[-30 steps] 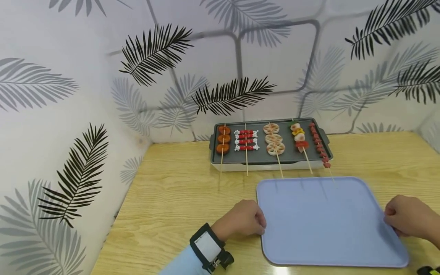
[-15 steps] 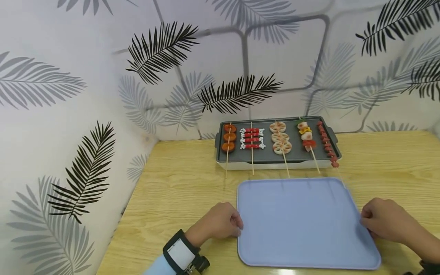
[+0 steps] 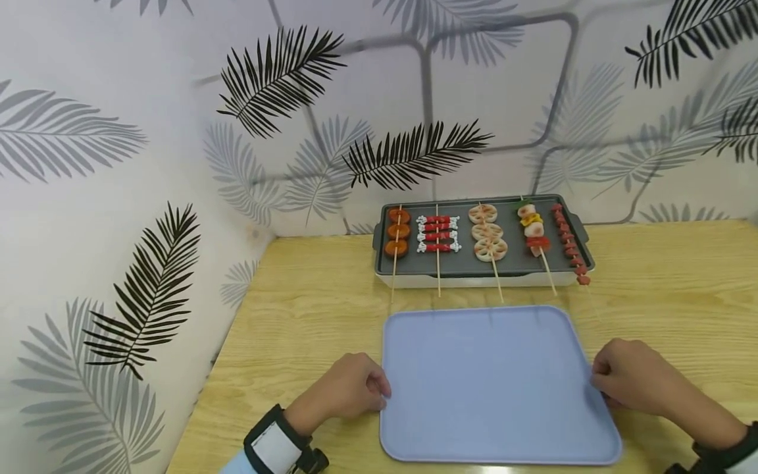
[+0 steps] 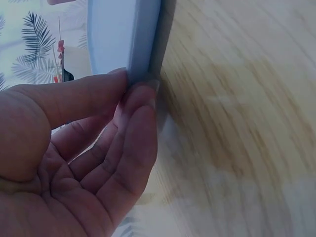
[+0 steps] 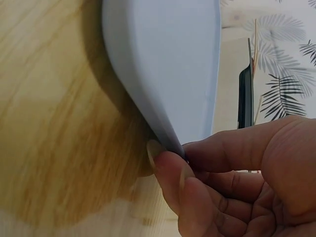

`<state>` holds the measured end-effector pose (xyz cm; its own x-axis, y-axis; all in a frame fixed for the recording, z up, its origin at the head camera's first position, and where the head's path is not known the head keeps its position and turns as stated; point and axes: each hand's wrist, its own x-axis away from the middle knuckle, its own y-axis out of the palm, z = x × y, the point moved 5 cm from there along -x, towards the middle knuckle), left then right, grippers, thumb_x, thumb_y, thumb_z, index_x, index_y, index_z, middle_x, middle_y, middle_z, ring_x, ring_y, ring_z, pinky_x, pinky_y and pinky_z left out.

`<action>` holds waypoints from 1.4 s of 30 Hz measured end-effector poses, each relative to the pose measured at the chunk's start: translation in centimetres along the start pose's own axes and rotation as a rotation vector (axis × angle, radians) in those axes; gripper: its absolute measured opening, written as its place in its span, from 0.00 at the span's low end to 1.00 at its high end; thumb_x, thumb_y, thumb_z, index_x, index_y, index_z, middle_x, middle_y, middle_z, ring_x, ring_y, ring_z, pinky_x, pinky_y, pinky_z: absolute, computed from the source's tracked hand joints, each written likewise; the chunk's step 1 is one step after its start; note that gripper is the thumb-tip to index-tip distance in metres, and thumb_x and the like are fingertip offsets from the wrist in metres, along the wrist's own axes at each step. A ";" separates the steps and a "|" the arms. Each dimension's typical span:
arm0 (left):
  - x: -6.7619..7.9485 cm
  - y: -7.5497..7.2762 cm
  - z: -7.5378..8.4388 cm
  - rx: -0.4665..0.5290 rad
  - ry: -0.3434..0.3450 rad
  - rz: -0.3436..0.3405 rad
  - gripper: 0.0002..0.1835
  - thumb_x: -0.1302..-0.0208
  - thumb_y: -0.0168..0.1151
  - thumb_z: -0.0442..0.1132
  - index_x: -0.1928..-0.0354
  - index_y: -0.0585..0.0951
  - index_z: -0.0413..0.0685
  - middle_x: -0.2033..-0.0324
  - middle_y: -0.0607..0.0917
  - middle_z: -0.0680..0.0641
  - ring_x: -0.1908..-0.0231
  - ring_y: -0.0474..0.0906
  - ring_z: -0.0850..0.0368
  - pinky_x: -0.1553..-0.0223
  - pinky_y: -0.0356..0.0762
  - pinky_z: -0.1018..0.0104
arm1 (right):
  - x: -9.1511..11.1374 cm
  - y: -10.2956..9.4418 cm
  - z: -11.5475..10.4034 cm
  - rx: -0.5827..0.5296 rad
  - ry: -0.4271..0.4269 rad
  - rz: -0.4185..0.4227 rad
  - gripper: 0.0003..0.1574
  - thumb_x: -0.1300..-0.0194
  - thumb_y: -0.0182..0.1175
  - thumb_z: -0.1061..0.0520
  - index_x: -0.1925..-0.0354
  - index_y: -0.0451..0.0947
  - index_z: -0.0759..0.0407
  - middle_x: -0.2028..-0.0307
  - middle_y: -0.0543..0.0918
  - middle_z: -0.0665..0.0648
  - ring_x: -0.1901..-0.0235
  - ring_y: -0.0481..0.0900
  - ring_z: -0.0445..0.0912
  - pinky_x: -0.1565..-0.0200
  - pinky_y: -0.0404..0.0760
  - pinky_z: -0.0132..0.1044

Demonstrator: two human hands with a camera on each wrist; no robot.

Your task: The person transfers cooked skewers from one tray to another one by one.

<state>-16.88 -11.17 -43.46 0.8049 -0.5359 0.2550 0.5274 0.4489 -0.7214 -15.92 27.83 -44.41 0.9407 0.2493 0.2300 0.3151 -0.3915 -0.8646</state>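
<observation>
A light blue rectangular tray (image 3: 488, 388) lies in front of the person in the head view, with nothing on it. My left hand (image 3: 354, 387) pinches its left rim between thumb and fingers; the left wrist view shows the thumb on the inner side of the tray (image 4: 116, 34) and the fingertips under the edge. On the opposite side, my right hand (image 3: 630, 378) pinches the right rim. Thumb and curled fingers of the right hand (image 5: 222, 177) meet at the tray edge in the right wrist view.
Behind the tray, a dark grill plate (image 3: 462, 263) on a white base holds several skewers: orange slices (image 3: 398, 232), red-and-white pieces (image 3: 438, 236), lotus root slices (image 3: 487, 232), mixed pieces (image 3: 534, 227) and small red pieces (image 3: 570, 245). A leaf-patterned wall (image 3: 320, 85) borders the wooden table (image 3: 296, 316).
In the head view the tray has slid left, both hands moving with it and keeping their pinch. It now sits more directly in front of the grill.
</observation>
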 end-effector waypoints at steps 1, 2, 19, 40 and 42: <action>0.1 -0.1 0.0 -0.003 0.003 0.003 0.05 0.49 0.72 0.29 0.74 0.86 0.47 0.82 0.78 0.58 0.79 0.72 0.66 0.75 0.72 0.72 | 0.0 0.1 -0.1 -0.001 0.002 0.003 0.14 0.44 0.62 0.62 0.84 0.76 0.52 0.89 0.73 0.46 0.86 0.70 0.41 0.82 0.67 0.32; 0.2 -0.2 0.0 -0.006 0.006 0.005 0.05 0.49 0.72 0.29 0.73 0.86 0.47 0.82 0.78 0.58 0.79 0.72 0.66 0.75 0.72 0.72 | 0.0 0.1 -0.2 0.000 0.004 0.005 0.14 0.44 0.62 0.62 0.84 0.76 0.53 0.89 0.73 0.46 0.86 0.70 0.41 0.82 0.67 0.32; 1.7 0.1 -1.1 0.050 0.027 0.133 0.09 0.48 0.71 0.30 0.62 0.86 0.42 0.74 0.81 0.56 0.72 0.74 0.67 0.68 0.75 0.72 | -1.5 -5.2 2.0 -0.077 0.073 0.101 0.15 0.27 0.50 0.60 0.62 0.79 0.70 0.76 0.82 0.52 0.79 0.79 0.45 0.79 0.78 0.37; 1.4 0.4 -1.8 0.145 -0.023 0.174 0.33 0.50 0.74 0.29 0.40 0.74 0.29 0.63 0.82 0.49 0.65 0.80 0.61 0.63 0.79 0.71 | -4.8 -6.3 1.4 -0.482 0.140 0.073 0.23 0.25 0.50 0.56 0.50 0.75 0.80 0.63 0.86 0.59 0.72 0.80 0.42 0.67 0.84 0.37; 1.4 0.5 -1.8 0.161 -0.023 0.167 0.33 0.49 0.73 0.29 0.40 0.73 0.28 0.62 0.82 0.49 0.65 0.80 0.61 0.62 0.79 0.71 | -4.8 -6.2 1.3 -0.490 0.140 0.070 0.24 0.25 0.49 0.56 0.50 0.74 0.80 0.63 0.86 0.59 0.72 0.80 0.43 0.66 0.84 0.38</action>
<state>-16.03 -13.01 -44.61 0.8896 -0.4289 0.1568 0.4216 0.6394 -0.6430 -22.58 30.21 -40.72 0.9590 0.0998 0.2653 0.2408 -0.7806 -0.5768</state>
